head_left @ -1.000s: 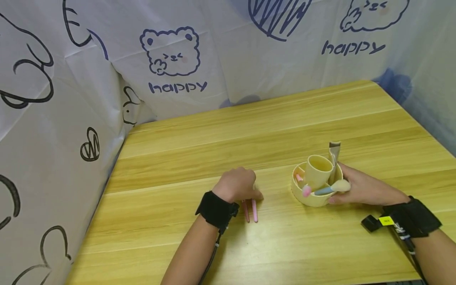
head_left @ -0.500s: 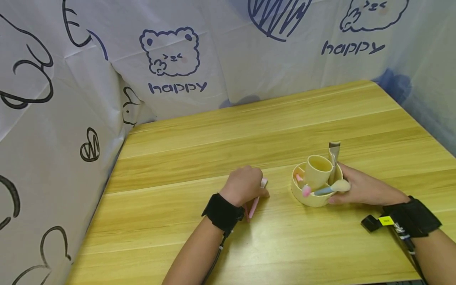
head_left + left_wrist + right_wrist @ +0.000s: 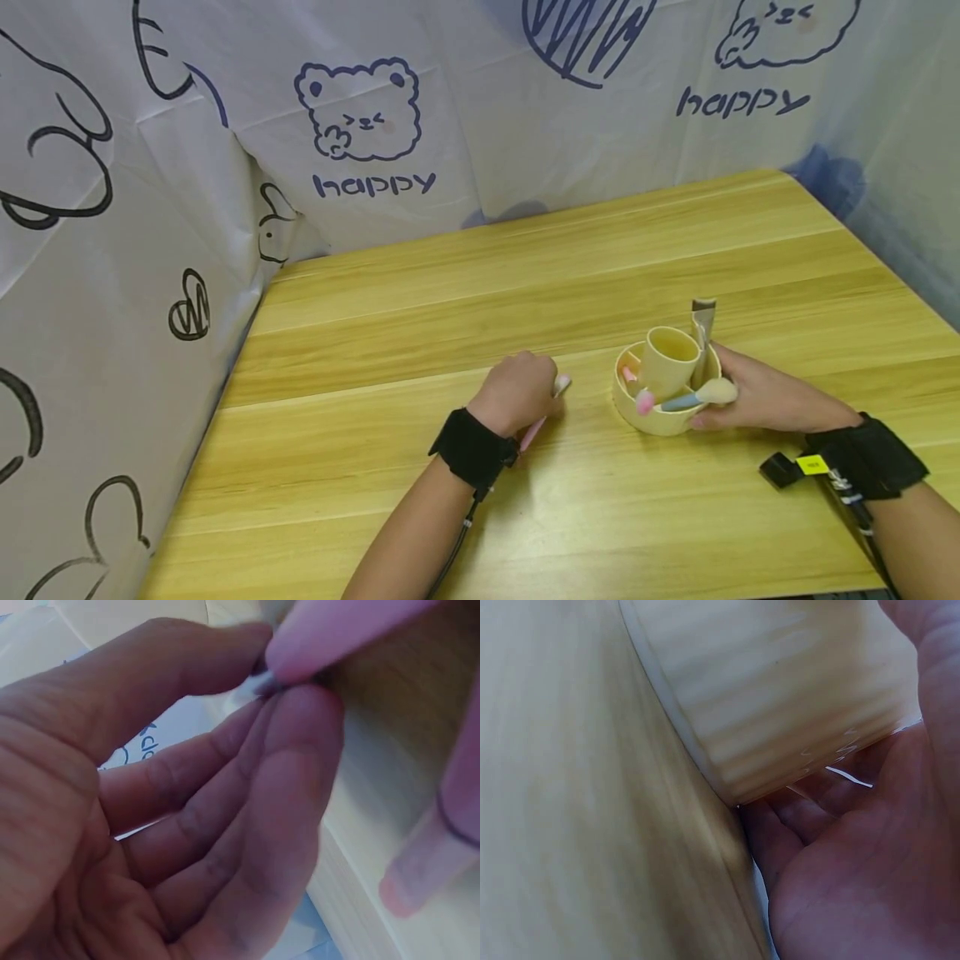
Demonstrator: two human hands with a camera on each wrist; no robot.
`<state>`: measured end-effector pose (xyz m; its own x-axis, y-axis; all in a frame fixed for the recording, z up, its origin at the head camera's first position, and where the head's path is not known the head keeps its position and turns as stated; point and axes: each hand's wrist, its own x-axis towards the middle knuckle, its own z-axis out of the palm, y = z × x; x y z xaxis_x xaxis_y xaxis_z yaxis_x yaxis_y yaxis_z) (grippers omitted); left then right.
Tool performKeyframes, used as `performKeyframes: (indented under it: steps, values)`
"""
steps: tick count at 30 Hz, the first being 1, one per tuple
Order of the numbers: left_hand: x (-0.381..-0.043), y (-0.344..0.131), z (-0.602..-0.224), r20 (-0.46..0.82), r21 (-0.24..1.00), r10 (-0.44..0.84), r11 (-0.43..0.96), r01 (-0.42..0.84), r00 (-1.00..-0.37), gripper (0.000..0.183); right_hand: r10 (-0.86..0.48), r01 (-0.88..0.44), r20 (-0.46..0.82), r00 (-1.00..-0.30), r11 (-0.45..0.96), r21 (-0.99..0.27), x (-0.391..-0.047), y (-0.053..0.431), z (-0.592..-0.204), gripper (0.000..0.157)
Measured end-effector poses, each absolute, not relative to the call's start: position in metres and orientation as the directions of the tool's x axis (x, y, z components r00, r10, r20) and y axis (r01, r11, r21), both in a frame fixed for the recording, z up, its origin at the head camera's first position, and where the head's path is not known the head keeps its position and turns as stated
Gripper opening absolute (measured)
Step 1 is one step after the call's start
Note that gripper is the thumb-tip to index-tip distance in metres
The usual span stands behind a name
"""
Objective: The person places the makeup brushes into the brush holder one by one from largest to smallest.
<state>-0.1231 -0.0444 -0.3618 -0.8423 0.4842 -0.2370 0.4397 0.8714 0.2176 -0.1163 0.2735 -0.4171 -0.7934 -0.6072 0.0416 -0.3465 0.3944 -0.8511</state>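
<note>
My left hand (image 3: 516, 390) pinches a pink makeup brush (image 3: 533, 434) between thumb and curled fingers, close over the table. Its pale tip pokes out past the knuckles. In the left wrist view the pink handle (image 3: 330, 637) meets the fingertips, and a second pink brush (image 3: 420, 859) with a clear section and rosy end lies beside it. My right hand (image 3: 757, 393) grips the round pale-yellow brush holder (image 3: 658, 423) from its right side. The right wrist view shows the holder's ribbed wall (image 3: 780, 690) against the fingers, its base on the table.
Inside the holder are a central cup (image 3: 672, 354), a blue-handled fluffy brush (image 3: 682, 402), a pink-tipped piece (image 3: 645, 402) and an upright flat brush (image 3: 703, 321). The wooden table (image 3: 420, 300) meets a drawn-on white cloth (image 3: 480, 108) behind and at left.
My left hand has shifted slightly right and the brush under it has swung from nearly straight to slanted, its pale tip now showing beyond the hand. The right hand and holder stay put.
</note>
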Motion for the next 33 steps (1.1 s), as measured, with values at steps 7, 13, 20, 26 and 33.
performKeyframes:
  steps: [7, 13, 20, 26, 33]
  values:
    - [-0.1243, -0.0438, -0.3647, -0.150, 0.213, 0.528, 0.843, 0.495, -0.836, 0.024, -0.606, -0.340, 0.039, -0.795, 0.391, -0.855, -0.1161, 0.2732, -0.4178, 0.083]
    - [-0.1254, -0.0425, -0.3661, -0.086, 0.229, 0.550, 0.823, 0.520, -0.831, 0.015, -0.600, -0.343, 0.036, -0.799, 0.406, -0.847, -0.1153, 0.2729, -0.4186, 0.084]
    - [-0.1249, -0.0417, -0.3643, -0.001, 0.286, 0.556, 0.796, 0.533, -0.831, 0.016, -0.599, -0.344, 0.035, -0.800, 0.410, -0.845, -0.1147, 0.2732, -0.4195, 0.084]
    - [-0.1251, -0.0413, -0.3638, 0.108, 0.307, 0.567, 0.762, 0.570, -0.816, 0.006, -0.600, -0.346, 0.036, -0.799, 0.410, -0.844, -0.1149, 0.2735, -0.4195, 0.084]
    - [-0.1257, -0.0396, -0.3617, 0.251, 0.321, 0.557, 0.724, 0.611, -0.792, 0.006, -0.598, -0.346, 0.036, -0.800, 0.412, -0.843, -0.1154, 0.2740, -0.4200, 0.083]
